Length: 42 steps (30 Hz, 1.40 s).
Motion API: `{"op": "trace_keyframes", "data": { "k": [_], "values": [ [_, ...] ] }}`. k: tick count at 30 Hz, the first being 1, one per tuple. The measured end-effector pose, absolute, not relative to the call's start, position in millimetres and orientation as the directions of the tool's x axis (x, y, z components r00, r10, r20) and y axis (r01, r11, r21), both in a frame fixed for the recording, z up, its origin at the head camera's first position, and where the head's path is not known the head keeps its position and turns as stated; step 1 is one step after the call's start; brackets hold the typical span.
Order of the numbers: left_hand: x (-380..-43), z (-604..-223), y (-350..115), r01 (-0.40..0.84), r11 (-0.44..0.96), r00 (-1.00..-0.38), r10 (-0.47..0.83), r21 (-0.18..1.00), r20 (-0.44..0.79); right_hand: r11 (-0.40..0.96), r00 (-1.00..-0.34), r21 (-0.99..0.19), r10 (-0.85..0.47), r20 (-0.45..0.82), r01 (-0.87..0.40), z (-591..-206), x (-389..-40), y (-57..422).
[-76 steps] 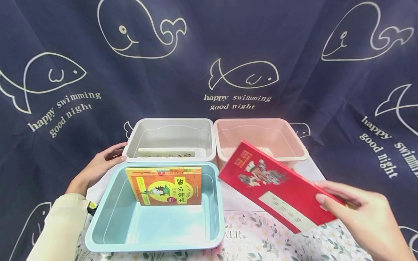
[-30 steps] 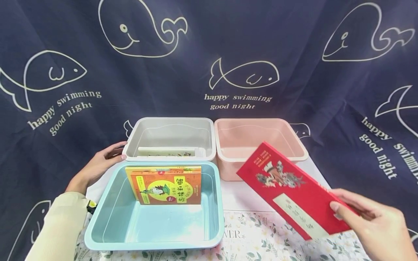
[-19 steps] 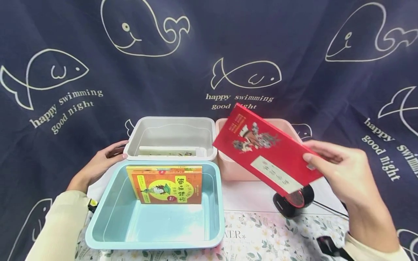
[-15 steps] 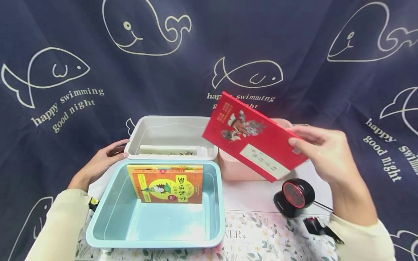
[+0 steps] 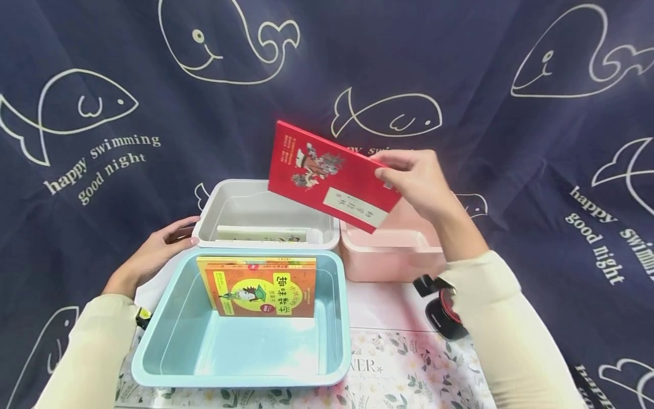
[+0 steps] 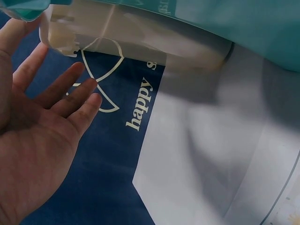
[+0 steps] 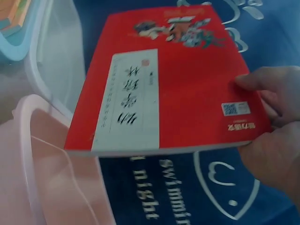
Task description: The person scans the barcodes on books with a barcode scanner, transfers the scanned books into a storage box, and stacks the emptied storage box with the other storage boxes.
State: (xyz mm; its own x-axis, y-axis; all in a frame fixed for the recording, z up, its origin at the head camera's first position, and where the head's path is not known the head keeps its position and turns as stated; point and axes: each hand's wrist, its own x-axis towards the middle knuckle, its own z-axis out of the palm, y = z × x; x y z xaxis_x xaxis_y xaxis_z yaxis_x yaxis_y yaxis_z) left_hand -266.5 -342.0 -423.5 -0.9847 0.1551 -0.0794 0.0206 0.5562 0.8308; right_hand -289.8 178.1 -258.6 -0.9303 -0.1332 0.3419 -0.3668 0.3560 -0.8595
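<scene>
Blue bin (image 5: 240, 379) nearest, on floral cloth (image 5: 390, 369); orange books (image 5: 260, 292) standing inside, toward its far wall. Black device (image 5: 440, 319) right of blue bin, part hidden by right sleeve (image 5: 511, 329). Left hand (image 5: 158, 255) just off blue bin's far-left corner, fingers apart, fingertips touching grey bin (image 5: 232, 204), directly behind blue bin, white book (image 5: 260, 234) inside. Pink bin (image 5: 388, 267) behind and right of blue bin. Right hand (image 5: 416, 177) clamps red book (image 5: 327, 176) by one edge, thumb on cover; red book tilted, in the air above and beyond blue bin. Navy curtain (image 5: 317, 68) farthest.
</scene>
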Motion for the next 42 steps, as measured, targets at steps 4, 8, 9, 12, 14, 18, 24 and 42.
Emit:
{"op": "trace_keyframes", "data": {
  "k": [4, 8, 9, 12, 14, 18, 24, 42],
  "values": [
    [-266.5, -424.6, -342.7, 0.012, 0.555, -0.984, 0.154, 0.832, -0.088, 0.3, -0.925, -0.877, -0.191, 0.33, -0.375, -263.7, -312.9, 154.0],
    [-266.6, -425.0, -344.0, 0.009, 0.559, -0.985, 0.15, 0.829, -0.091, 0.298, -0.915, -0.874, -0.249, 0.317, -0.383, -269.7, -330.0, 129.6],
    [-266.8, -424.9, -344.1, 0.008, 0.559, -0.984, 0.15, 0.829, -0.091, 0.299, -0.913, -0.873, -0.261, 0.312, -0.384, -271.6, -333.5, 123.7],
    [-267.9, -424.4, -344.2, 0.006, 0.552, -0.983, 0.157, 0.834, -0.097, 0.327, -0.907, -0.861, -0.299, 0.297, -0.39, -276.0, -341.3, 106.7],
    [-268.1, -424.2, -344.5, 0.002, 0.551, -0.982, 0.157, 0.835, -0.101, 0.346, -0.898, -0.847, -0.326, 0.296, -0.404, -277.0, -344.5, 95.7],
    [-267.0, -423.9, -345.5, -0.007, 0.552, -0.984, 0.147, 0.834, -0.105, 0.37, -0.877, -0.817, -0.369, 0.307, -0.442, -277.5, -347.7, 76.5],
    [-268.1, -424.4, -344.7, -0.003, 0.559, -0.984, 0.148, 0.829, -0.103, 0.391, -0.894, -0.831, -0.372, 0.251, -0.396, -290.9, -350.4, 60.9],
    [-269.4, -423.8, -342.7, -0.008, 0.553, -0.984, 0.144, 0.833, -0.105, 0.398, -0.91, -0.894, -0.414, 0.028, -0.209, -361.5, -352.7, 31.0]
  ]
}}
